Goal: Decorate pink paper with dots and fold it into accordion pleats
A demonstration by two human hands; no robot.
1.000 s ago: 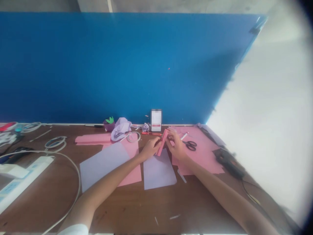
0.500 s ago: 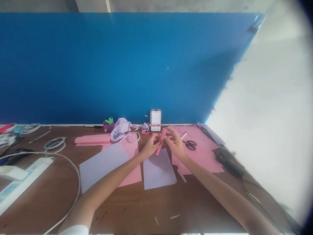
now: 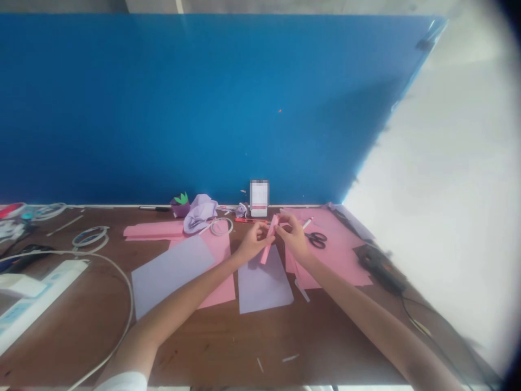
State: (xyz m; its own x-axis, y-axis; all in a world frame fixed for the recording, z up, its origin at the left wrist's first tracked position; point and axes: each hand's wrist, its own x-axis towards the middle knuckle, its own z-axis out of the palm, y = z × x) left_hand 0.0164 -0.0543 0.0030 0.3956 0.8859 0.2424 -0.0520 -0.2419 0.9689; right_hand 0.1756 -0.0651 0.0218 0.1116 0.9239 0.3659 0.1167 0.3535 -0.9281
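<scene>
Between my two hands is a narrow folded strip of pink paper [image 3: 266,252], held tilted above a lilac paper sheet [image 3: 264,290]. My left hand [image 3: 253,242] pinches its left side around the middle. My right hand [image 3: 292,233] has its fingertips closed on the upper end. Just behind the strip lies an orange-red pen or cutter [image 3: 246,220], and a phone [image 3: 259,198] stands upright past it. Black-handled scissors [image 3: 317,240] rest on pink paper [image 3: 340,260] to the right of my right hand.
A larger lilac sheet [image 3: 171,274] overlaps pink paper [image 3: 222,288] on the left. Crumpled lilac paper [image 3: 200,213], a tape ring [image 3: 222,227] and a small purple paper pot [image 3: 180,207] sit behind. A white power strip [image 3: 44,301] with a looping cable is far left. A blue panel [image 3: 203,108] closes the back.
The pink strip has turned slightly and its lower end sits a little lower, showing a lighter face. The fingers of my right hand have curled in closer around the strip's upper end.
</scene>
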